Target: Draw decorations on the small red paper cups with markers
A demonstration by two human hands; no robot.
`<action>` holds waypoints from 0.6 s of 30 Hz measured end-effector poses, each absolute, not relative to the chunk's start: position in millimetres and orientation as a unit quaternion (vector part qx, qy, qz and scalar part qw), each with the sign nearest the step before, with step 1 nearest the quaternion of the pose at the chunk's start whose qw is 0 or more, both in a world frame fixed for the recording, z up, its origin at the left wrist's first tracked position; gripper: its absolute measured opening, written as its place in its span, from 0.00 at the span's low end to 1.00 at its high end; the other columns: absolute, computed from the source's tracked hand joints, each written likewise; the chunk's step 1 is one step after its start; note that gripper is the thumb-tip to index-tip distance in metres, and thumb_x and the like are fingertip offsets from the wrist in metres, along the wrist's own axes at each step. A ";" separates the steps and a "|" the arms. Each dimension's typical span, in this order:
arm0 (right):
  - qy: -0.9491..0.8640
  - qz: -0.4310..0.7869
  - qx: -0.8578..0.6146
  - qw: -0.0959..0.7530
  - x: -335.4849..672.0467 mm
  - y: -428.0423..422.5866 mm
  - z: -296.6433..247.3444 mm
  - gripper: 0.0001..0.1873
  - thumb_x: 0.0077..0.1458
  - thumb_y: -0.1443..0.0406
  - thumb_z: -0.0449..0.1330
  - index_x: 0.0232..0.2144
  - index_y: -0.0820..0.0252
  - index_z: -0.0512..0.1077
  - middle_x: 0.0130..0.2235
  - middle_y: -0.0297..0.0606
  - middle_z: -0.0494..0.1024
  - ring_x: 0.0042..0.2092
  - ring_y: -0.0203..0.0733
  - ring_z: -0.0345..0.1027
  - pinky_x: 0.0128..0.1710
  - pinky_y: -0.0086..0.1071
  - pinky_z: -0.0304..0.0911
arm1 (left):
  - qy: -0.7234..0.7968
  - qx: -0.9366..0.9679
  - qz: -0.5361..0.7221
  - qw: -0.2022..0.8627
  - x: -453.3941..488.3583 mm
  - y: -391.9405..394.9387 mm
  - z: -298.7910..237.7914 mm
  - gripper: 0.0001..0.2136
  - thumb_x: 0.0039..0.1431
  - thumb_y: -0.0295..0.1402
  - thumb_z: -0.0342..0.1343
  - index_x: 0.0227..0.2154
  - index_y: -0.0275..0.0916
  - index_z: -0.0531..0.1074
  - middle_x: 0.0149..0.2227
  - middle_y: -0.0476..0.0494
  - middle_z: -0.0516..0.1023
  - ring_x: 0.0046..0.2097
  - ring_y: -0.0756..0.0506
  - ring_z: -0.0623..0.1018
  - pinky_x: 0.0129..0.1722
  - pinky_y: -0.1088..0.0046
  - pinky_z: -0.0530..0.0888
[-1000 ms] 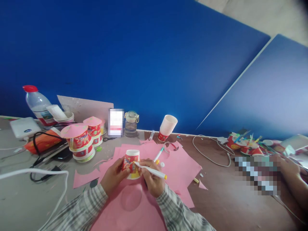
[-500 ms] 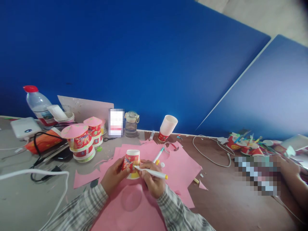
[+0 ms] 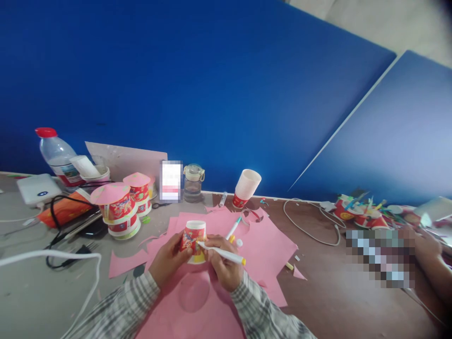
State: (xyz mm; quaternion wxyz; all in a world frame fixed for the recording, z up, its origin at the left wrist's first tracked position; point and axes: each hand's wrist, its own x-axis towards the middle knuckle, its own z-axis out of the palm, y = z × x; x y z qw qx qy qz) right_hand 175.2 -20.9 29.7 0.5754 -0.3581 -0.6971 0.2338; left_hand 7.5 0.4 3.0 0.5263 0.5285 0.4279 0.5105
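Observation:
A red printed paper cup [image 3: 192, 235], its white end up and a yellow band near its lower edge, is gripped at its left side by my left hand [image 3: 171, 260]. In my right hand [image 3: 226, 268] is a white marker with a yellow end [image 3: 226, 254]; its tip meets or nearly meets the cup's front. Pink paper [image 3: 261, 245] lies in overlapping sheets under both hands. Beyond my right hand rests another marker [image 3: 233, 228] with a teal tip, and a small white cap [image 3: 239, 243] is close by.
Cup lanterns with pink cone tops [image 3: 112, 194] stand at left, near a tilted bottle [image 3: 58, 157] and cables. A cup stack [image 3: 247, 186] and a glass jar [image 3: 193, 183] stand by the blue partition [image 3: 212, 94]. Another person's hand [image 3: 422, 245] is at far right.
Almost nothing differs. The view has shifted very slightly; both hands keep their hold on the cup and the marker, with the marker's tip still at the cup's front.

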 end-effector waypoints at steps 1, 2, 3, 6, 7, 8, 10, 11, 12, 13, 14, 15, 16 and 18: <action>-0.698 0.230 -0.357 0.577 174.7 -20.8 30.2 0.10 0.49 0.71 0.54 0.31 0.57 0.74 0.29 0.40 0.80 0.34 0.48 0.75 0.35 0.35 0.70 | 0.429 0.529 0.511 0.525 7.3 0.5 2.4 0.22 0.36 0.29 0.59 0.41 0.36 0.68 0.38 0.36 0.78 0.40 0.32 0.72 0.38 0.55 0.70; -0.700 0.226 -0.356 0.576 174.5 -20.6 30.4 0.10 0.49 0.71 0.54 0.30 0.57 0.74 0.29 0.40 0.80 0.35 0.48 0.75 0.35 0.34 0.70 | 0.431 0.530 0.511 0.522 7.1 0.6 2.0 0.22 0.36 0.29 0.59 0.41 0.36 0.69 0.38 0.36 0.78 0.40 0.32 0.72 0.38 0.55 0.70; -0.702 0.224 -0.357 0.575 174.4 -20.5 30.5 0.10 0.48 0.71 0.54 0.30 0.57 0.74 0.28 0.40 0.80 0.36 0.48 0.75 0.35 0.34 0.70 | 0.433 0.531 0.511 0.519 6.8 0.8 1.7 0.23 0.36 0.29 0.59 0.41 0.36 0.68 0.38 0.36 0.78 0.40 0.32 0.72 0.38 0.55 0.70; -0.707 0.231 -0.355 0.567 174.9 -20.4 30.0 0.10 0.47 0.72 0.55 0.29 0.57 0.75 0.28 0.40 0.80 0.37 0.50 0.75 0.37 0.36 0.70 | 0.438 0.537 0.508 0.512 6.4 1.1 2.0 0.23 0.36 0.29 0.59 0.41 0.36 0.68 0.39 0.35 0.77 0.40 0.33 0.72 0.39 0.56 0.70; -0.705 0.235 -0.356 0.567 175.3 -20.4 29.9 0.10 0.47 0.72 0.55 0.29 0.57 0.75 0.28 0.40 0.80 0.38 0.50 0.75 0.37 0.36 0.70 | 0.439 0.537 0.507 0.512 6.4 1.1 2.4 0.23 0.36 0.29 0.59 0.41 0.36 0.68 0.39 0.36 0.77 0.40 0.33 0.72 0.39 0.56 0.70; -0.701 0.238 -0.357 0.569 175.6 -20.4 29.9 0.10 0.46 0.72 0.55 0.29 0.57 0.75 0.28 0.40 0.80 0.38 0.50 0.75 0.36 0.36 0.70 | 0.438 0.536 0.506 0.514 6.5 1.2 2.8 0.23 0.36 0.29 0.59 0.41 0.36 0.68 0.39 0.36 0.78 0.40 0.33 0.72 0.39 0.56 0.70; -0.696 0.245 -0.358 0.573 176.1 -20.5 30.1 0.11 0.46 0.72 0.54 0.29 0.56 0.75 0.28 0.40 0.80 0.38 0.51 0.75 0.36 0.37 0.70 | 0.433 0.528 0.507 0.525 6.6 1.3 3.7 0.23 0.36 0.29 0.59 0.41 0.35 0.68 0.38 0.36 0.78 0.40 0.33 0.72 0.39 0.56 0.70; -0.695 0.254 -0.356 0.571 176.2 -20.7 30.2 0.11 0.46 0.72 0.54 0.29 0.56 0.75 0.28 0.39 0.80 0.37 0.51 0.75 0.36 0.38 0.70 | 0.430 0.524 0.508 0.531 6.6 1.4 4.0 0.23 0.36 0.29 0.59 0.41 0.35 0.68 0.38 0.36 0.78 0.40 0.33 0.72 0.39 0.56 0.70; -0.695 0.266 -0.352 0.568 176.3 -20.8 30.1 0.12 0.46 0.72 0.54 0.29 0.55 0.74 0.27 0.39 0.80 0.36 0.51 0.75 0.37 0.39 0.70 | 0.428 0.520 0.510 0.535 6.6 1.5 4.1 0.23 0.36 0.29 0.59 0.41 0.34 0.68 0.38 0.36 0.78 0.40 0.33 0.72 0.39 0.55 0.70; -0.696 0.277 -0.346 0.565 176.3 -21.0 29.8 0.12 0.45 0.73 0.54 0.28 0.55 0.74 0.27 0.39 0.80 0.36 0.51 0.75 0.39 0.40 0.69 | 0.428 0.519 0.511 0.535 6.5 1.7 4.1 0.23 0.36 0.29 0.59 0.41 0.34 0.68 0.38 0.36 0.78 0.40 0.33 0.72 0.39 0.55 0.70; -0.697 0.286 -0.341 0.562 176.2 -21.1 29.3 0.12 0.45 0.73 0.54 0.28 0.55 0.74 0.27 0.38 0.80 0.35 0.50 0.75 0.40 0.41 0.69 | 0.430 0.520 0.512 0.532 6.4 1.9 3.8 0.23 0.36 0.29 0.58 0.41 0.34 0.68 0.38 0.36 0.78 0.40 0.32 0.72 0.38 0.55 0.70; -0.699 0.291 -0.337 0.559 176.2 -21.3 28.8 0.12 0.45 0.73 0.54 0.27 0.54 0.75 0.26 0.37 0.80 0.34 0.50 0.75 0.42 0.43 0.68 | 0.433 0.524 0.511 0.527 6.2 2.1 3.3 0.22 0.37 0.30 0.58 0.41 0.35 0.69 0.38 0.36 0.78 0.40 0.32 0.72 0.38 0.55 0.70; -0.702 0.292 -0.334 0.558 176.2 -21.3 28.1 0.12 0.44 0.73 0.54 0.27 0.54 0.75 0.25 0.37 0.79 0.33 0.50 0.75 0.44 0.44 0.67 | 0.436 0.528 0.510 0.520 6.0 2.4 2.6 0.22 0.37 0.30 0.58 0.41 0.35 0.69 0.38 0.36 0.78 0.40 0.32 0.72 0.38 0.55 0.70; -0.706 0.284 -0.331 0.558 176.1 -21.3 27.1 0.13 0.44 0.73 0.54 0.27 0.53 0.75 0.24 0.36 0.79 0.31 0.49 0.75 0.45 0.46 0.65 | 0.440 0.534 0.507 0.514 5.6 2.9 1.1 0.22 0.37 0.30 0.58 0.41 0.35 0.69 0.37 0.36 0.78 0.40 0.32 0.72 0.38 0.55 0.70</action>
